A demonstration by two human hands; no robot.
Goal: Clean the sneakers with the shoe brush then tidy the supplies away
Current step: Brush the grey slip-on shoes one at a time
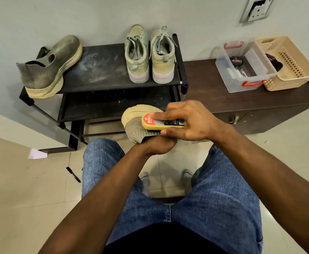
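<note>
My left hand point(159, 145) grips a beige knit sneaker point(137, 125) from underneath, holding it up in front of the shoe rack with its toe pointing left. My right hand point(190, 120) holds a yellow shoe brush point(161, 122) with a red label, bristles down against the sneaker's upper. The matching olive-beige sneaker point(51, 68) lies tilted on the left end of the black rack's top shelf point(98, 70). A pair of pale green lace-up sneakers point(149, 55) stands on the right end, heels towards me.
A dark wooden cabinet point(241, 99) stands right of the rack. On it sit a clear plastic box point(241, 68) holding a polish tin point(236, 61) and a beige basket point(287, 65) holding a dark item. A black pen point(73, 174) and white paper scrap point(37, 154) lie on the tiled floor.
</note>
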